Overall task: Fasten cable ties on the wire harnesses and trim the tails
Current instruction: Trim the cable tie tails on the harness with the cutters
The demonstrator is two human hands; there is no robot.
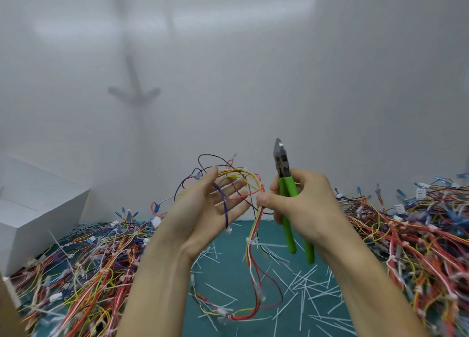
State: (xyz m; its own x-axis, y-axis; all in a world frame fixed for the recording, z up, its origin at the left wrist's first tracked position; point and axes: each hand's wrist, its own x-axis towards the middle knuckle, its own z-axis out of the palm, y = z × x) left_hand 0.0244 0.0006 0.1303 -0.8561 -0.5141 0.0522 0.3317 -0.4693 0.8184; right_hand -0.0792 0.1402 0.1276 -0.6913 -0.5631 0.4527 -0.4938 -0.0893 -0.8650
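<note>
L hand (210, 209) is open, palm turned up and to the right, fingers straight, w/ loose purple and black loops of the wire harness (255, 225) draped over them. It grips nothing. R hand (302, 204) does two jobs: fingers are curled round the green-handled cutters (285, 189), and thumb + forefinger pinch the yellow/red bundle just left of the handles. From that pinch the harness hangs nearly straight down, so its long axis is vertical, and the lower end curls onto the teal mat (228, 278) near the body. A white cable tie (250, 240) sits on the bundle just below the R hand, which is nearer to it than the L. Cutter head points up and far, i.e. away from the tie, blades look shut. Probably a trim or re-grip comes next: the tool would have to tip down, and L could take over the bundle. Can't tell if that tie's tail is already cut. Cut tails (304, 283) litter the mat. Harness piles lie left (88, 273) and right (418, 235), w/ a white box (38, 209) far left.
</note>
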